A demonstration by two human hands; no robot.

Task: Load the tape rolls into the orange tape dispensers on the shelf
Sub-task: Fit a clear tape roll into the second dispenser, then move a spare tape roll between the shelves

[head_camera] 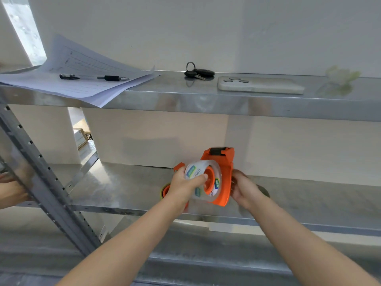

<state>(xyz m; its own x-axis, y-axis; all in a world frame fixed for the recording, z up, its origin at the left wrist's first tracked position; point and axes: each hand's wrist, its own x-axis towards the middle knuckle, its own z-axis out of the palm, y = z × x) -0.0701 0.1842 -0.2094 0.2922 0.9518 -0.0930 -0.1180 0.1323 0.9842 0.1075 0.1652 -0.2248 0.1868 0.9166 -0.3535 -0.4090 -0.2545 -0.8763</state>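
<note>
Over the middle shelf [127, 195], the left hand [185, 185] has its fingers [201, 178] clamped on a clear tape roll [203, 182] seated on the hub of an orange tape dispenser [223, 174], which the right hand [244, 189] grips from behind. Press the roll squarely home, keep the dispenser braced, then thread the free end toward the black cutter. Another orange dispenser [166, 190] lies partly hidden behind the left hand.

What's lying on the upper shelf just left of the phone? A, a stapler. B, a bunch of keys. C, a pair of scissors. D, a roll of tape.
B: a bunch of keys with a black fob and a ring sits on the upper shelf, just left of the phone.
</note>
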